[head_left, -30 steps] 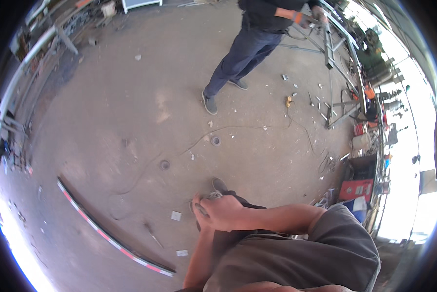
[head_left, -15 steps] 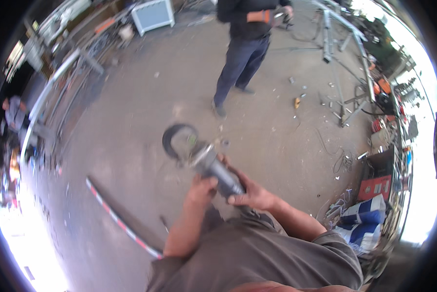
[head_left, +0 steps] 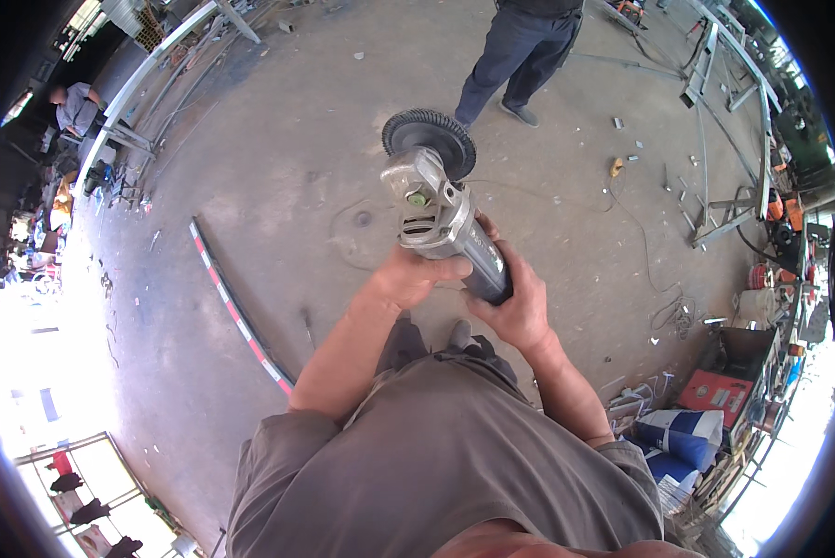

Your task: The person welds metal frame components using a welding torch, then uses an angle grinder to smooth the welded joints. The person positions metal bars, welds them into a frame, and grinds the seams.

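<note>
I hold an angle grinder (head_left: 441,219) up in front of my chest with both hands. Its silver gear head points away from me, and a dark round flap disc (head_left: 429,138) sits at the far end. My left hand (head_left: 410,276) grips the body just behind the silver head. My right hand (head_left: 520,302) wraps the dark rear handle from the right side. Below the tool lies a bare concrete floor (head_left: 278,186).
Another person (head_left: 520,51) in dark trousers stands ahead on the floor. A red-and-white striped bar (head_left: 236,312) lies on the ground at my left. Metal frames (head_left: 724,158) stand at the right, with sacks and boxes (head_left: 687,423) lower right. A second person (head_left: 75,104) crouches far left.
The grinder has risen from low near my body to chest height, closer to the camera, disc pointing forward. Both hands stay on it. The view has tilted forward toward the standing person.
</note>
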A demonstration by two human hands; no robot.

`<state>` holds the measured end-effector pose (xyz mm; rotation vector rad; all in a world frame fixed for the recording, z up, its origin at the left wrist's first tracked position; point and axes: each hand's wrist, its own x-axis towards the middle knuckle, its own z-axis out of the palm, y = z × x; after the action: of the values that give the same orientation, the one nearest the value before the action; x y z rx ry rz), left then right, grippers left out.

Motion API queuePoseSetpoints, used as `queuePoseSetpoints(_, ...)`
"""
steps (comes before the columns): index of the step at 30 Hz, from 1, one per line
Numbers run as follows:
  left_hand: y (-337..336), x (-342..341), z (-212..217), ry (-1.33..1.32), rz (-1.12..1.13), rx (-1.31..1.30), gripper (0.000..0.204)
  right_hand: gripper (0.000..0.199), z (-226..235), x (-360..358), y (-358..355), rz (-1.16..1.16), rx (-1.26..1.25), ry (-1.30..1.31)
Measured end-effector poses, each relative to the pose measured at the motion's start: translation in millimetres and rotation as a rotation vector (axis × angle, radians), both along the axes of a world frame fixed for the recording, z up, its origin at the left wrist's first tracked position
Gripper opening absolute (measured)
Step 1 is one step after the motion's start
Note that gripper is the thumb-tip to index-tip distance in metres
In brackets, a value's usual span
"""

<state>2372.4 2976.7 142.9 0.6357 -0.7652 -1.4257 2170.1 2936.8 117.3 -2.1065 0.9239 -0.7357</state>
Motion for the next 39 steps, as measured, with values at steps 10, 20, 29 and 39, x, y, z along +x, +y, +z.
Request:
queuePoseSetpoints(10,29,13,-1,0.405,0.132,-0.082,0.09,0.078,2,2,13,-0.088,-0.164,0.009)
queuePoseSetpoints(20,74,29,-47,0.534,0.125,0.082,0.079,0.079,43,20,49,0.069,-0.201,0.304)
queuePoseSetpoints(29,103,30,-81,0.86,0.069,0.051,0.072,0.051,39,34,0,0.202,0.326,0.259)
queuePoseSetpoints(39,98,38,-72,0.703,0.042,0.101,0.089,0.049,55,208,-40,0.467,1.179,-0.079)
